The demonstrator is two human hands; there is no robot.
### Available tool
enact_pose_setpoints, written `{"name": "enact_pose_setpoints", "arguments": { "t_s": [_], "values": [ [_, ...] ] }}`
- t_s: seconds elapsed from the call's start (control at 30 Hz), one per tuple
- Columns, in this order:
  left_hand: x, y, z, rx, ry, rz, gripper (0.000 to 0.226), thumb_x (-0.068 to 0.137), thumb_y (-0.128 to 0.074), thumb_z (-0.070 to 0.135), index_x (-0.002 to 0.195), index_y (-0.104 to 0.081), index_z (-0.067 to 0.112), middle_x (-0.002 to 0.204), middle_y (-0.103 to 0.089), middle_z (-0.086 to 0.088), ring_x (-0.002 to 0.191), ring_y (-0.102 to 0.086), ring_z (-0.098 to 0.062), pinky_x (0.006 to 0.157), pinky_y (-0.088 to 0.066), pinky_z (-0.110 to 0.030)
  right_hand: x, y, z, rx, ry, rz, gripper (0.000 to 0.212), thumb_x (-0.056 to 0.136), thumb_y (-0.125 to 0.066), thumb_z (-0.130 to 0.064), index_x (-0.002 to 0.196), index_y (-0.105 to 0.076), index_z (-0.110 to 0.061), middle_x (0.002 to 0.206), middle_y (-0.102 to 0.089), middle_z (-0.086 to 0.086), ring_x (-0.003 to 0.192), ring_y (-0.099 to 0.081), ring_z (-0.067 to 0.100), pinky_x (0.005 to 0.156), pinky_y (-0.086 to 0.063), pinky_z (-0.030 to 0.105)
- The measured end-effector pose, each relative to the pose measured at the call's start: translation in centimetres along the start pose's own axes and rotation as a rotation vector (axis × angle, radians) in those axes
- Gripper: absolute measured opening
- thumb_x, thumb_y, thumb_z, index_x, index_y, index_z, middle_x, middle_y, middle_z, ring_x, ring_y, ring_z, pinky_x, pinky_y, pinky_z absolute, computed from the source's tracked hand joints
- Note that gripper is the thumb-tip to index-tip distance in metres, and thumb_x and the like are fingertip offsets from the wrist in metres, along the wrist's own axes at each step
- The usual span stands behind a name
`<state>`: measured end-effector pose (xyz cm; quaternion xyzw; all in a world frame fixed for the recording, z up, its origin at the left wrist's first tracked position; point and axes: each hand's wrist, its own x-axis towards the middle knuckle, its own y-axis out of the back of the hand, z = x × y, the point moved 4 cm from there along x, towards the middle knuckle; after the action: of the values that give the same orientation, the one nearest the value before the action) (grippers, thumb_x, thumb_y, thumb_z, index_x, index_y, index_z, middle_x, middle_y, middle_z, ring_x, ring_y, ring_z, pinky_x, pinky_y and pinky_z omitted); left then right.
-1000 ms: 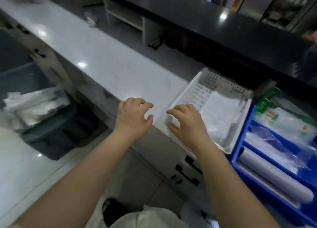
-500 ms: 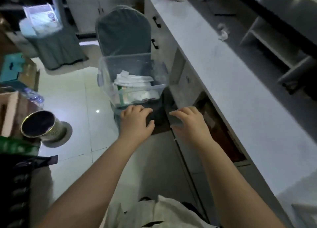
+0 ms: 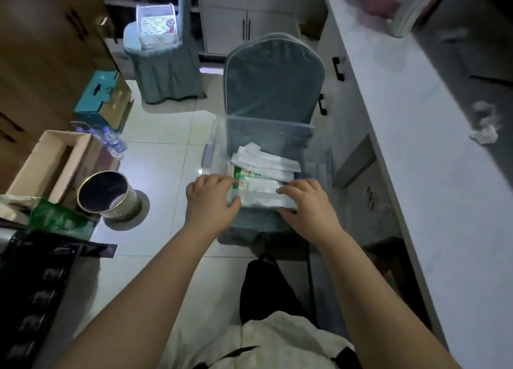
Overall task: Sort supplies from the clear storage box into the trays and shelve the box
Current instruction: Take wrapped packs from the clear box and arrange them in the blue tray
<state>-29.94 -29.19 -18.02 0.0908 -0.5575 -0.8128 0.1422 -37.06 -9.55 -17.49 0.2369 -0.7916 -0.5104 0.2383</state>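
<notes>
Clear storage box (image 3: 266, 135) sits on the seat of a grey-covered chair (image 3: 273, 77), just beside the white counter (image 3: 433, 152). Inside: a stack of white packets (image 3: 265, 160) with a green-printed packet (image 3: 245, 178) toward the near side.

Left hand (image 3: 212, 199) is at the box's near-left corner, fingers curled over the rim, thumb against the outer wall. Right hand (image 3: 308, 202) is at the near-right side, fingers bent inward and touching the top of the packets, thumb low on the box front. Can't tell if either hand is actually clamped on anything; both are bent, not fisted.

Around it: open metal tin (image 3: 107, 195) on the tile floor to the left, open cardboard box (image 3: 47, 163) near it, teal carton (image 3: 101, 96) further back. Crumpled tissue (image 3: 484, 126) on the counter, well apart from the box.
</notes>
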Motion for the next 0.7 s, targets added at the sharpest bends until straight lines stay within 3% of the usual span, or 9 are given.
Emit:
{"name": "enact_pose_setpoints", "arguments": {
  "t_s": [0.3, 0.7],
  "values": [
    [14.7, -7.4, 3.5, 0.068, 0.046, -0.165, 0.049, 0.081, -0.057, 0.024, 0.129, -0.051, 0.031, 0.129, -0.052, 0.005, 0.118, -0.042, -0.022, 0.095, -0.030, -0.037, 15.0, -3.6, 9.6, 0.072, 0.024, -0.221, 0.037, 0.081, -0.070, -0.022, 0.117, -0.064, -0.019, 0.116, -0.062, 0.002, 0.111, -0.049, 0.026, 0.093, -0.043, 0.042],
    [27.1, -17.9, -2.0, 0.091, -0.074, -0.527, 0.048, 0.084, -0.057, 0.032, 0.131, -0.051, 0.026, 0.132, -0.050, -0.002, 0.121, -0.042, -0.026, 0.097, -0.029, -0.040, 21.5, -11.5, 20.8, 0.115, -0.359, -0.401, 0.036, 0.076, -0.069, -0.011, 0.112, -0.066, -0.013, 0.113, -0.062, 0.009, 0.108, -0.049, 0.034, 0.088, -0.041, 0.039]
  ]
}}
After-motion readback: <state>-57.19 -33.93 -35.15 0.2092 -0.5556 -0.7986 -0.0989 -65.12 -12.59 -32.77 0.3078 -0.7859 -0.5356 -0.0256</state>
